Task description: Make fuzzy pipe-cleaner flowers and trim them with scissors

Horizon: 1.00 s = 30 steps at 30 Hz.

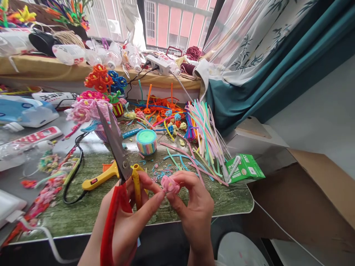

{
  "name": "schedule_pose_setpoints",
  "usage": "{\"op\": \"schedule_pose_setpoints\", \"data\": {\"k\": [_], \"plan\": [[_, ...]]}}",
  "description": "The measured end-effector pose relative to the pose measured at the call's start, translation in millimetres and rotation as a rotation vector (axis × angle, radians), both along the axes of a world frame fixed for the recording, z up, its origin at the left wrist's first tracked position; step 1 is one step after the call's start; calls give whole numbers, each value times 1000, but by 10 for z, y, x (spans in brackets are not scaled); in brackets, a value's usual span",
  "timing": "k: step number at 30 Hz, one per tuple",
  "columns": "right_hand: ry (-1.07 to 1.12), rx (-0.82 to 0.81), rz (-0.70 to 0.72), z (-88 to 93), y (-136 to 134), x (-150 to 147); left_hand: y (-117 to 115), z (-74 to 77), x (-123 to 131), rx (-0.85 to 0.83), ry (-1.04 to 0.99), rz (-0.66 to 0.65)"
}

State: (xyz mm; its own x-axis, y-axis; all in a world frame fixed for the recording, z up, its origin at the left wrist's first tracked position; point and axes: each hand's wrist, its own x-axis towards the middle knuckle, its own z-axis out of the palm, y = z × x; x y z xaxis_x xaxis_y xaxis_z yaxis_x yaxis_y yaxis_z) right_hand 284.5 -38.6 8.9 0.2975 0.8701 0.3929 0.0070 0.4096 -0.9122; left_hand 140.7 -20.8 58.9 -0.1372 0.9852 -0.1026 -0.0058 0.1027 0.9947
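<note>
My left hand (133,221) is closed, with red-handled scissors (118,151) hooked over it, their slightly parted blades pointing up and away. Its thumb and fingertips also pinch a small pink pipe-cleaner flower (169,184). From the other side, my right hand (192,207) grips the same flower between thumb and forefinger. A yellow glue gun (101,177) lies just beyond my left hand, partly hidden by it and the scissors. Past the flower stands a striped round tub with a turquoise top (146,142).
Loose pipe cleaners (206,136) are heaped at right, beside a green packet (246,168). Finished pink flowers (87,109) stand at left. A black cord (80,162) curls from the glue gun. An open cardboard box (305,195) sits beyond the table's right edge.
</note>
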Motion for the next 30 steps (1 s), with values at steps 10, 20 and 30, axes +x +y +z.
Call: {"op": "schedule_pose_setpoints", "data": {"k": [10,20,30], "plan": [[-87,-28,-96,-3,-20,-28,30,-50,-168,-94,-1,-81],[-172,54,-82,65,-25,17,-27,-100,-96,-37,38,-24],[-206,34,-69,55,-35,7,-51,-107,-118,183,403,53]]}}
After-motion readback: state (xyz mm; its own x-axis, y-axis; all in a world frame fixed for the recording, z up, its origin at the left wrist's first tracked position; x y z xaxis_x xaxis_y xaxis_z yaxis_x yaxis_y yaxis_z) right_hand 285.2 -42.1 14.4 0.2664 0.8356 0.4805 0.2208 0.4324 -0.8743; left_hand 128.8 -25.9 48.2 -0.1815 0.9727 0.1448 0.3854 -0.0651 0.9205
